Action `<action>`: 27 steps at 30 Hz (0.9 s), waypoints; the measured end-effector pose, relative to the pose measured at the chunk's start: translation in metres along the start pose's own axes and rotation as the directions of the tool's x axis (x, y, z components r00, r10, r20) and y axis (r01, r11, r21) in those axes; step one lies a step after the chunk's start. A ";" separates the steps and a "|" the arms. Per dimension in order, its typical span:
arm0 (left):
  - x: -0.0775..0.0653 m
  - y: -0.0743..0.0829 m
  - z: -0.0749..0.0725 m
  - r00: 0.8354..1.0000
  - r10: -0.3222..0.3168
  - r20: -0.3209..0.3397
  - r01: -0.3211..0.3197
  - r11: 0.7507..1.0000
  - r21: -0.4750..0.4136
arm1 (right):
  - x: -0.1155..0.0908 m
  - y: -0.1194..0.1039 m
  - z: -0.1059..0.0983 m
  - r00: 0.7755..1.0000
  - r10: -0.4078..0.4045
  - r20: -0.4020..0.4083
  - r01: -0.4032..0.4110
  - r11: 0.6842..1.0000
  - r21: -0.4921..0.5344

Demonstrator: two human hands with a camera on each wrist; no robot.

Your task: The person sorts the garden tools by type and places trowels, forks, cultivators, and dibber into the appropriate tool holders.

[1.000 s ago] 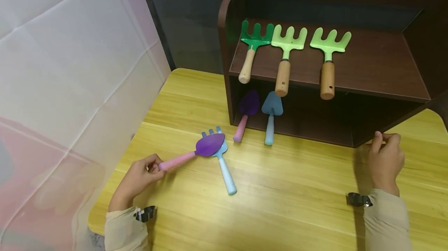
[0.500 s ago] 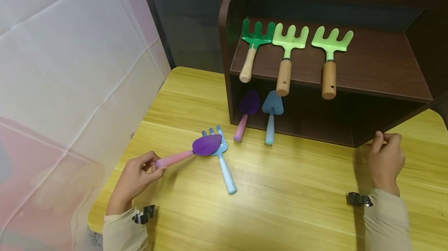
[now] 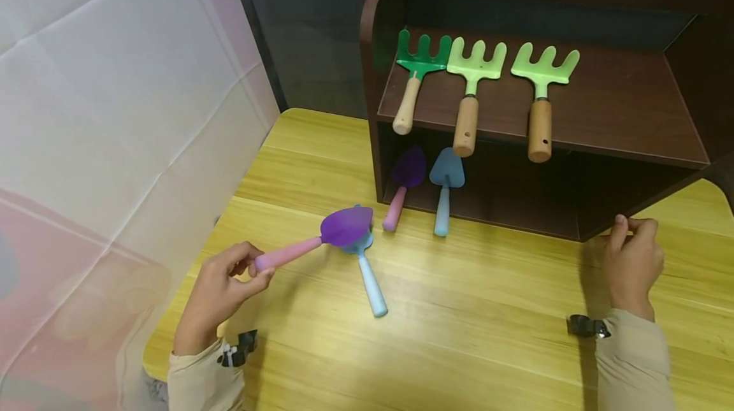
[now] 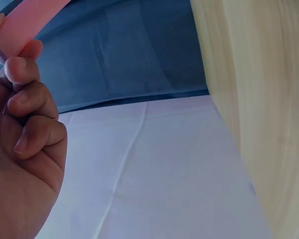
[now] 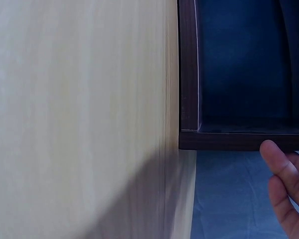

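Observation:
My left hand (image 3: 220, 287) pinches the end of the pink handle of a purple trowel (image 3: 346, 226), blade pointing right and raised above the table. Beneath the blade lies a light blue hand fork (image 3: 373, 287), its tines mostly covered in the head view. In the left wrist view the pink handle (image 4: 32, 22) sits between thumb and fingertips, other fingers curled. My right hand (image 3: 633, 261) holds the right side panel of the dark brown shelf (image 3: 608, 105) near its front edge; the right wrist view shows a fingertip (image 5: 271, 152) on the panel's edge.
Three green hand forks with wooden handles, one dark green (image 3: 408, 102) and two light green (image 3: 473, 73), lie on the upper shelf, handles overhanging. Below lie another purple trowel (image 3: 408, 169) and a blue trowel (image 3: 447, 172). A pale curtain (image 3: 143, 111) borders the wooden table (image 3: 459, 347) at left.
The left hand first draws the purple trowel slightly left, then lifts it and swings its blade right and up over the blue fork's tines. The right hand stays at the shelf panel.

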State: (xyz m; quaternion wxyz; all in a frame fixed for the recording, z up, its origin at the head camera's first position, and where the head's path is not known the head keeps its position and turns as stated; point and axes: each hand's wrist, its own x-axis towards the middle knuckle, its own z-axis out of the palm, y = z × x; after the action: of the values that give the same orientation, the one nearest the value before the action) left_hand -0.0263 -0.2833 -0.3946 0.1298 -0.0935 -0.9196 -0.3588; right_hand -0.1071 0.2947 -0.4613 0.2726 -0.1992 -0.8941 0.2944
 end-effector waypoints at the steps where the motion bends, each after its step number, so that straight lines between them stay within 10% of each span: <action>1: 0.001 0.001 0.000 1.000 0.009 -0.007 -0.009 1.000 -0.002 | 0.000 0.000 0.000 1.000 -0.004 -0.001 0.004 1.000 0.001; 27: 0.034 0.034 0.032 0.954 0.253 -0.159 -0.269 0.959 -0.091 | 0.001 -0.002 0.000 1.000 -0.003 0.007 0.003 1.000 0.003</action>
State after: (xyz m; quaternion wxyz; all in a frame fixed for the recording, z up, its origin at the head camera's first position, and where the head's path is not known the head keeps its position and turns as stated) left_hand -0.0551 -0.2336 -0.3852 0.2377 -0.1949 -0.8657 -0.3951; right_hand -0.1084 0.2937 -0.4600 0.2703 -0.1964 -0.8949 0.2958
